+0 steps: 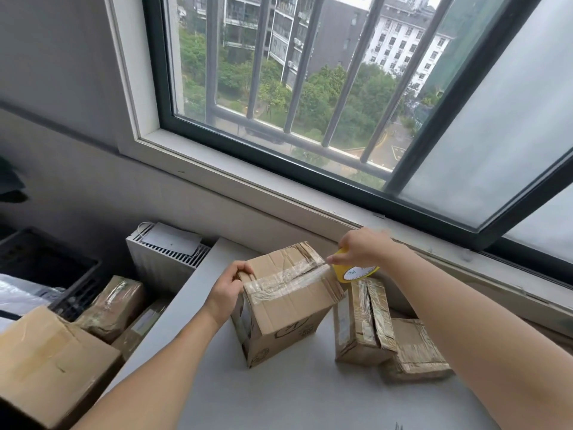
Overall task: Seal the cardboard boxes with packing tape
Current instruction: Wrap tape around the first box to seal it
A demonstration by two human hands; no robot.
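Observation:
A brown cardboard box (pixel 285 308) stands on the grey table (pixel 279 392) under the window. Clear packing tape runs across its closed top flaps. My left hand (pixel 228 288) grips the box's top left edge, fingers curled over it. At the top right corner my right hand (pixel 361 248) holds a yellow roll of tape (pixel 353 273), and the tape strip stretches from the roll onto the box top. Two smaller taped boxes sit to the right: one upright (pixel 361 324), one lying flat (pixel 415 352).
Left of the table, lower down, lie several more cardboard boxes (pixel 52 361), a white radiator-like unit (pixel 164 259) and a black crate (pixel 62 274). The window sill (pixel 310 206) runs close behind the boxes.

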